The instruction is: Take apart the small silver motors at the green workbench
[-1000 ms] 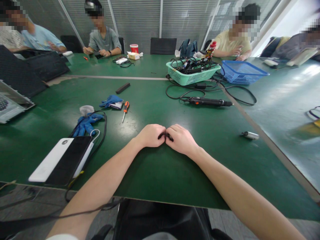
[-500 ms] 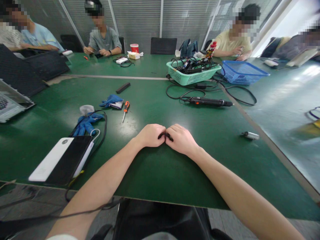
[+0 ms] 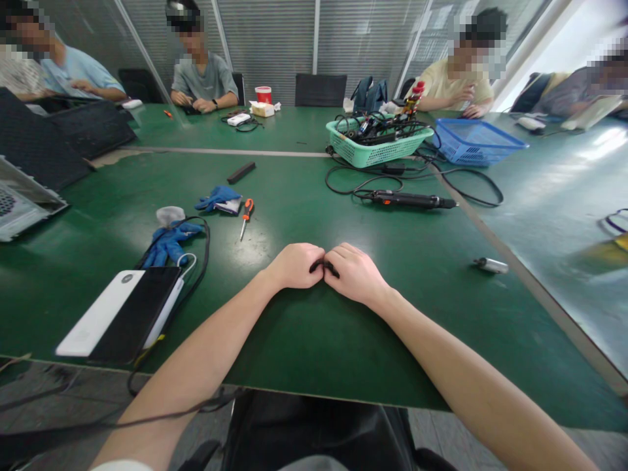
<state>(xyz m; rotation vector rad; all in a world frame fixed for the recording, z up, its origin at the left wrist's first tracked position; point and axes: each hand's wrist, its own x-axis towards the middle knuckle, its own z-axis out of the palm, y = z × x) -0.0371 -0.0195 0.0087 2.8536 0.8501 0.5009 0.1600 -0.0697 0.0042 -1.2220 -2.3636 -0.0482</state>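
Note:
My left hand and my right hand meet knuckle to knuckle above the green table, both with curled fingers. Between them they grip a small black curved piece, of which only short dark parts show at the thumbs. Most of it is hidden inside the fingers, so its kind cannot be made out. Ahead and to the left of my hands lies an orange-handled screwdriver. A black electric screwdriver with a coiled cable rests ahead and to the right.
Blue gloves and a white-and-black phone-like device with a cable lie left. A small metal cylinder is at right. Farther back stand a green basket full of tools, a blue basket and a black bar. Several people sit around.
My hands and the black piece stay practically in place. Across the table, a person in grey has lowered their hands slightly, and another at far left has moved a hand.

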